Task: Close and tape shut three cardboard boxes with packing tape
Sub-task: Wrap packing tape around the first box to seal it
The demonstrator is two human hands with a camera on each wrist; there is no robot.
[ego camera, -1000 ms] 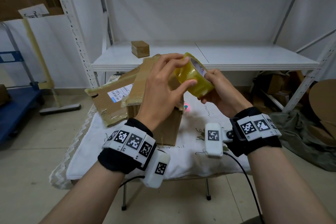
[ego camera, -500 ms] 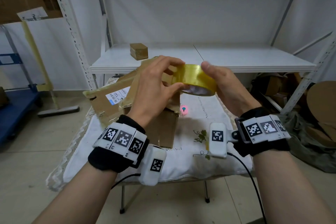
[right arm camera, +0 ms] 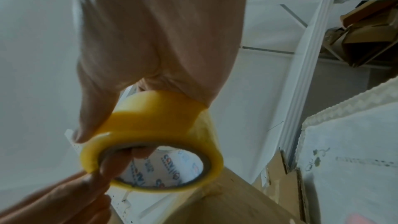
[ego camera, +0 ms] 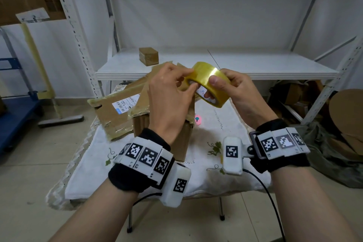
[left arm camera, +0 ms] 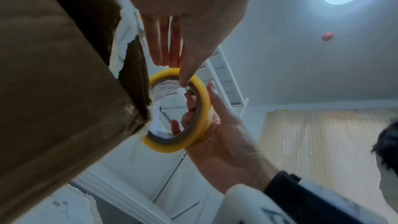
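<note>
Being turned over between both hands is the roll of packing tape (ego camera: pixel 211 82), held up at about twelve o'clock above the open cardboard box (ego camera: pixel 163 129). The roll is being gripped by the right hand (ego camera: pixel 234 88), thumb laid on the outer band and fingers hooked through the core, while its near rim is being pinched and picked at by the left hand (ego camera: pixel 169 100), apparently in search of the free end. No strip is being pulled yet.

One small box (ego camera: pixel 148 56) is sitting on the shelf (ego camera: pixel 275 65) at twelve o'clock, looking already sealed. The flaps on the open box are standing up, and a flatter labelled box (ego camera: pixel 115 112) is lying at ten o'clock on the cloth-covered table (ego camera: pixel 225 163); both are judged as still to be closed and taped.

Compared with half a second ago, the roll is being tipped from lying nearly flat to standing more on edge, its core now facing the camera.
</note>
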